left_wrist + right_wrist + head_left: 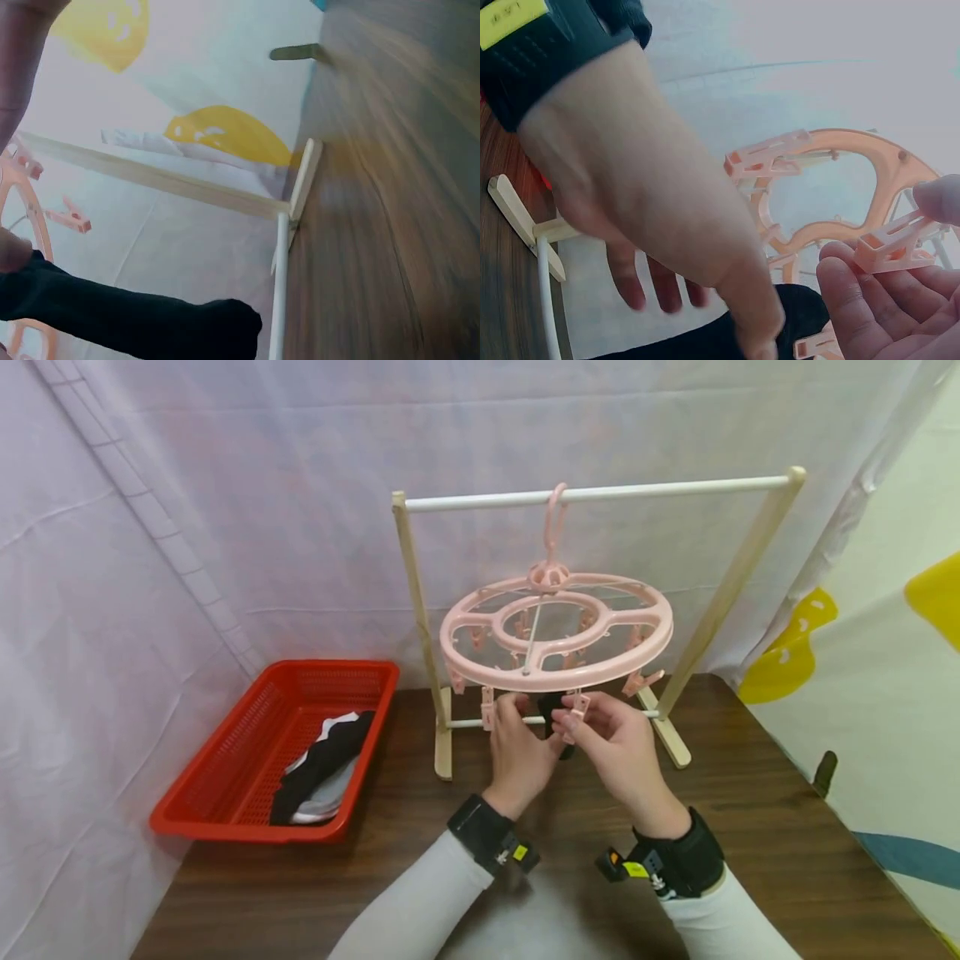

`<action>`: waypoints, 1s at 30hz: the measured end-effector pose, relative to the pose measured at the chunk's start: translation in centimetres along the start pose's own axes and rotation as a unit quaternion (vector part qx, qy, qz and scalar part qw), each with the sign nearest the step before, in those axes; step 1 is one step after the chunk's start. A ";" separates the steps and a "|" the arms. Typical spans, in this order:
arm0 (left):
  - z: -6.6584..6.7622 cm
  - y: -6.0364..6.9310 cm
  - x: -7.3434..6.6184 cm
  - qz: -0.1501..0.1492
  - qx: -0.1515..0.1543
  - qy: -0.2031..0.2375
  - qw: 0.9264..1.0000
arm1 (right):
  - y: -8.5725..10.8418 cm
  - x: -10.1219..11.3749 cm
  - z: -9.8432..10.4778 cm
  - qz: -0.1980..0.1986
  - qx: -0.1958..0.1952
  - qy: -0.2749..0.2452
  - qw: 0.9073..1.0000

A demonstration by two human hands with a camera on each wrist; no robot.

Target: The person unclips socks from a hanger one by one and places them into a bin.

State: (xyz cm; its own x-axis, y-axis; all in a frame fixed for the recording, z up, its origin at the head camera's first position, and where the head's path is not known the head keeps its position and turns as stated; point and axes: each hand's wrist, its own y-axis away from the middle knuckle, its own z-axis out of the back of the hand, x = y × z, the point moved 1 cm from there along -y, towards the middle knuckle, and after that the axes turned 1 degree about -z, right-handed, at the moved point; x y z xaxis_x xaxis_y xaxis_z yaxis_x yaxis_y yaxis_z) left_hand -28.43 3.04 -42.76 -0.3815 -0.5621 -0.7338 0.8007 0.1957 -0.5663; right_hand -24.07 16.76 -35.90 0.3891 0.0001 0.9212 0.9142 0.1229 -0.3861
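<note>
My left hand (523,767) pinches a black sock (142,307) near its upper end, and the sock hangs under the front of a pink round clip hanger (555,680). Close to its right, my right hand (621,745) holds a pink clip (894,251) of that hanger between thumb and fingers. In the right wrist view the left thumb lies over the sock, beside the clip. Whether the clip touches the sock, I cannot tell. The hanger hooks over the white bar (480,500) of a wooden stand (420,585).
A red plastic basket (217,832) stands to the left on the dark wooden table (405,877). In it lie a black sock (324,767) and some grey and white ones. Other pink clips (488,710) dangle round the hanger. White cloth (315,468) hangs behind.
</note>
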 end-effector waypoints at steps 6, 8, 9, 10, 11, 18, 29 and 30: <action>-0.8 -1.0 -0.2 -0.011 0.040 0.037 0.998 | 0.1 0.1 -0.2 0.014 0.002 0.016 1.000; -1.0 -1.2 -0.3 -0.016 0.060 0.033 0.997 | 0.2 0.1 -0.2 0.019 0.006 0.020 1.000; -1.1 -1.2 -0.3 -0.017 0.070 0.030 0.997 | 0.2 0.2 -0.2 0.021 0.008 0.022 1.000; -1.2 -1.2 -0.4 -0.020 0.077 0.026 0.996 | 0.2 0.2 -0.3 0.023 0.008 0.024 0.999; -1.2 -1.3 -0.4 -0.021 0.084 0.026 0.996 | 0.3 0.2 -0.3 0.024 0.009 0.026 0.999; -1.4 -1.3 0.2 0.008 0.106 0.081 0.991 | 0.2 0.2 -0.2 0.041 -0.001 0.071 0.997; -1.8 -0.1 1.3 0.060 0.135 0.186 0.971 | -0.1 -0.1 1.1 0.189 -0.056 0.093 0.976; -1.8 0.0 1.4 0.059 0.136 0.192 0.970 | -0.2 -0.1 1.2 0.189 -0.072 0.100 0.974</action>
State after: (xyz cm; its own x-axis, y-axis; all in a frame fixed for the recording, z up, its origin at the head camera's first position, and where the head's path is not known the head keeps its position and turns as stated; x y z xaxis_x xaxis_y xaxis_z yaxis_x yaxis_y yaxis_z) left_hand -29.82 3.64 -44.45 -0.3827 -0.1976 -0.9025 0.9214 -0.0094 -0.3886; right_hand -24.47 17.94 -35.89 0.7024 -0.1769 0.6895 0.7019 0.0113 -0.7122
